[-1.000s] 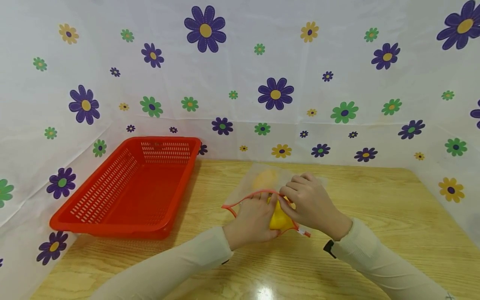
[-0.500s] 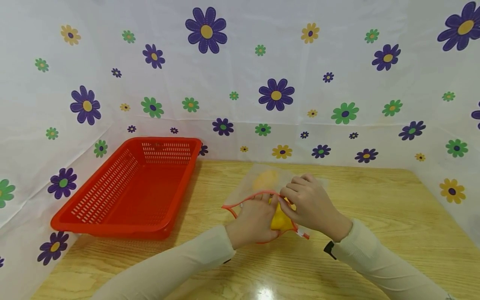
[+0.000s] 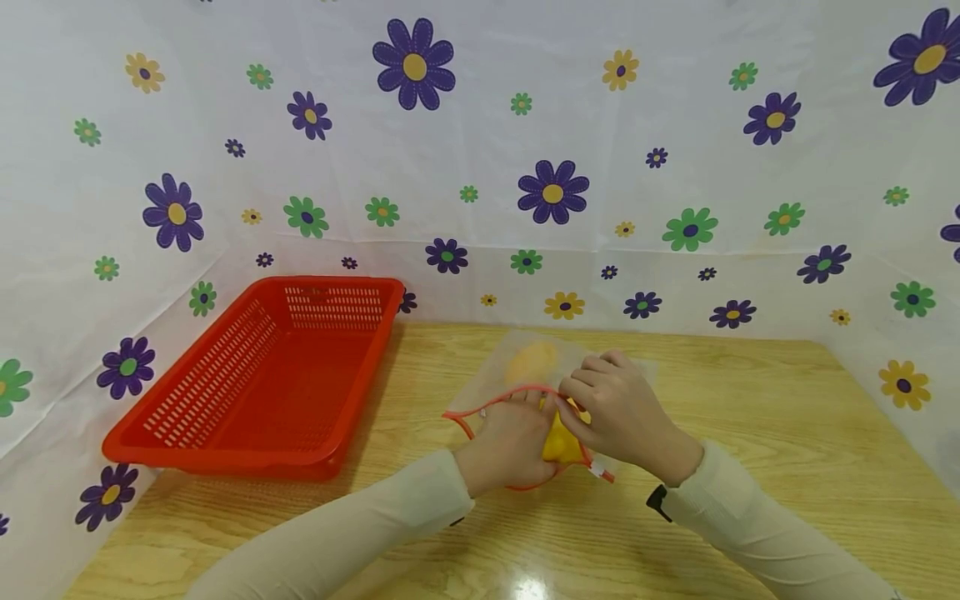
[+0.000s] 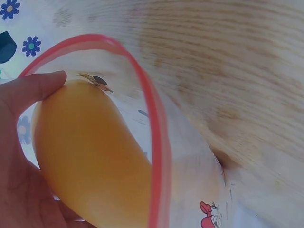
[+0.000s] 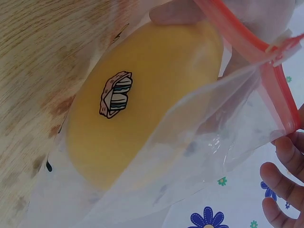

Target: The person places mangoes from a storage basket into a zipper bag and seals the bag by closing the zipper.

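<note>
A clear zip bag (image 3: 480,379) with a red zipped edge and small cartoon prints lies at the table's middle, its mouth turned towards me. My left hand (image 3: 506,442) reaches into the mouth and grips a yellow mango (image 3: 562,440). In the left wrist view the thumb presses near the stem end of the mango (image 4: 90,156), and other fingers lie beneath it. My right hand (image 3: 618,404) pinches the bag's red edge on the right. Through the film farther back shows another yellow, rounded shape (image 3: 532,362). The right wrist view shows a mango (image 5: 142,104) behind the film.
A red perforated plastic basket (image 3: 352,396) stands at the left on the wooden table (image 3: 750,417). Behind and at both sides hangs a white flower-printed cloth (image 3: 480,150).
My left hand has shifted slightly to the right with the mango. The right end of the bag's zip has moved slightly left and down. My right hand keeps its hold.
</note>
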{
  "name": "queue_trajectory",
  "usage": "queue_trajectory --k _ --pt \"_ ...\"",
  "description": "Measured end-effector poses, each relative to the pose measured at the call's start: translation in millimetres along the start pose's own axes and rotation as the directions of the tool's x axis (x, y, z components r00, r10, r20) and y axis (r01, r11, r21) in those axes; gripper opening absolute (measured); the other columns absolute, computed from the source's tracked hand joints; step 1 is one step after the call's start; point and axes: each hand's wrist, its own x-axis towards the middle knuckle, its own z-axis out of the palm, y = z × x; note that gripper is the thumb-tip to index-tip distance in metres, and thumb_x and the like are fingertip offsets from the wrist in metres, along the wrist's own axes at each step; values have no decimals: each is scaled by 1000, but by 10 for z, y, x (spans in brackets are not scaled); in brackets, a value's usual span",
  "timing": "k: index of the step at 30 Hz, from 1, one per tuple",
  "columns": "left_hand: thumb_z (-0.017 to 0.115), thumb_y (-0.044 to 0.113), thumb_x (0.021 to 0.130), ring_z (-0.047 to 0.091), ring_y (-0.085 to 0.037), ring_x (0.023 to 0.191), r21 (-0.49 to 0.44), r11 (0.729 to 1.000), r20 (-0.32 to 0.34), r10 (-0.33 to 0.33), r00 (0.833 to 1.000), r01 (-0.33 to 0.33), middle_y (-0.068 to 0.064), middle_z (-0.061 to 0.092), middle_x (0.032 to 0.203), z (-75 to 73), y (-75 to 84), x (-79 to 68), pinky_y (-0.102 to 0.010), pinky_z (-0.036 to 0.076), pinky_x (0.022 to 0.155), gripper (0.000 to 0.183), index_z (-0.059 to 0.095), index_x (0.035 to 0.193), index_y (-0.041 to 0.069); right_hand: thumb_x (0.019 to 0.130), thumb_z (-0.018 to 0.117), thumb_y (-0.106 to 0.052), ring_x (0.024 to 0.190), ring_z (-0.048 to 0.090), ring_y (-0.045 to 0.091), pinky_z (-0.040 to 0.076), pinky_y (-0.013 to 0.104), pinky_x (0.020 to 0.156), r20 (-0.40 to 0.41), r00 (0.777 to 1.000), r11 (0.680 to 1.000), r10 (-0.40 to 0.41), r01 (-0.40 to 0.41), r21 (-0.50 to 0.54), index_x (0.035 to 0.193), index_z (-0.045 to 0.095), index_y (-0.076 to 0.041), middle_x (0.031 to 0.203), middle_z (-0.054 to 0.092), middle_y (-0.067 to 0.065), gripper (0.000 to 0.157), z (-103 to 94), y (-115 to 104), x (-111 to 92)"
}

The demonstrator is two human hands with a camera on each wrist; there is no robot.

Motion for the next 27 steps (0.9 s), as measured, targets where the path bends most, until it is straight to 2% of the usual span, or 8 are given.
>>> queue_trajectory --k 4,12,18,27 --pt "59 67 74 60 -17 86 -11 1000 4 3 1000 -3 -4 56 108 16 2 6 -32 51 46 79 44 132 15 73 70 -18 59 47 13 41 32 66 7 1000 1000 3 -3 0 68 62 -12 58 59 -3 11 3 0 -7" --pt "65 62 73 58 -14 81 -80 997 -22 12 1000 -14 -3 57 107 41 -11 15 -24 46 42 75 44 127 15 74 69 -17 59 48 13 42 33 67 18 1000 1000 13 -13 -1 68 62 -12 59 60 -3 11 3 -7 -9" --pt "65 62 73 57 -15 83 -97 995 -25 6 1000 -9 -3 57 106 66 -11 27 -25 48 44 72 45 124 14 74 69 -18 59 48 13 42 33 67 23 1000 1000 16 -16 -1 67 62 -12 59 60 -3 11 3 -8 -5" --pt "63 63 75 59 -15 95 -69 997 -66 35 997 -39 -3 59 110 109 -28 51 -24 53 61 80 40 131 12 74 69 -17 60 49 14 43 33 67 24 1000 1000 16 -16 -1 68 62 -12 59 60 -3 11 -4 -9 2"
